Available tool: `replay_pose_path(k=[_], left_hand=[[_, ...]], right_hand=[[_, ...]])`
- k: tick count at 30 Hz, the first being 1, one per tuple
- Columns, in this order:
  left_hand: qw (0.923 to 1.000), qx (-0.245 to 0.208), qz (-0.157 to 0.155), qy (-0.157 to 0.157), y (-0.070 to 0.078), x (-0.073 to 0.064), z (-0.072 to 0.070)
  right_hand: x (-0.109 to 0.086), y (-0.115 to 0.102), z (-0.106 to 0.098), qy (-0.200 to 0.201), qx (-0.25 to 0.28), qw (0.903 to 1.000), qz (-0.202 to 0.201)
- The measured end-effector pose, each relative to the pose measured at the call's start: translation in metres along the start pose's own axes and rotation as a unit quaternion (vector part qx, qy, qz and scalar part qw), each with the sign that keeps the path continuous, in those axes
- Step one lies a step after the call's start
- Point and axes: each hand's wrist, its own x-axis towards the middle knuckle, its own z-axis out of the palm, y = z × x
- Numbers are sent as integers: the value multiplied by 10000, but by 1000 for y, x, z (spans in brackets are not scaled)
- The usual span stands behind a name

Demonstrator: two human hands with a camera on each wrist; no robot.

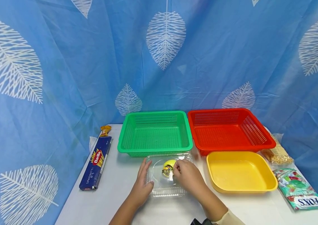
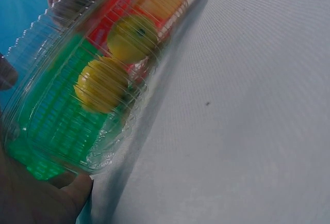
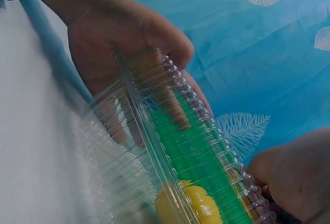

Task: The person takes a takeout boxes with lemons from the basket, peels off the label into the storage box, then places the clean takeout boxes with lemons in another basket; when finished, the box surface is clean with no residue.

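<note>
A clear plastic clamshell box [image 1: 159,187] sits on the table below the green basket. Through its lid shows a yellow round fruit [image 1: 170,162]; a gold and black label [image 1: 166,171] lies on the lid. The left wrist view shows a yellow lump [image 2: 100,85] beside a yellow-green fruit [image 2: 133,39] with a dark spot. My left hand [image 1: 142,186] rests along the box's left side, fingers extended, thumb near the front corner. Above the lid, my right hand [image 1: 187,175] has curled fingers beside the label; whether they pinch anything is hidden.
Behind the box are a green basket [image 1: 121,137] and a red basket [image 1: 263,140]. A yellow tray [image 1: 240,175] stands to the right, near a bag of nuts [image 1: 278,153] and a Fox's candy bag [image 1: 298,189]. A spaghetti box [image 1: 95,164] and orange packet [image 1: 105,130] lie left.
</note>
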Motion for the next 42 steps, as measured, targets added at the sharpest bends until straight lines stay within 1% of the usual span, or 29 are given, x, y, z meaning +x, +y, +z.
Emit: replay_pose_path(k=[8, 20, 23, 27, 29, 33, 37, 42], left_hand=[[9999, -6, 149, 18, -1, 0, 0], [9999, 24, 114, -58, -3, 2, 1], [9999, 9, 99, -54, -2, 1, 0], [9999, -31, 91, -74, -2, 1, 0], [9999, -31, 108, -94, -2, 1, -1], [9999, -30, 135, -86, -1, 0, -1], [9999, -44, 118, -83, -1, 0, 0], [9999, -76, 38, -76, -1, 1, 0]], right_hand=[[-1, 0, -1, 71, 124, 9999, -31], [-2, 4, -2, 145, 607, 9980, 87], [-1, 7, -3, 201, 922, 9953, 204], [0, 11, -5, 334, 1470, 9878, 401], [-1, 12, -6, 350, 1645, 9848, 440], [-3, 12, -7, 367, 1813, 9816, 474], [-5, 13, -8, 401, 1932, 9797, 360], [-7, 16, -12, 272, 2158, 9757, 253]])
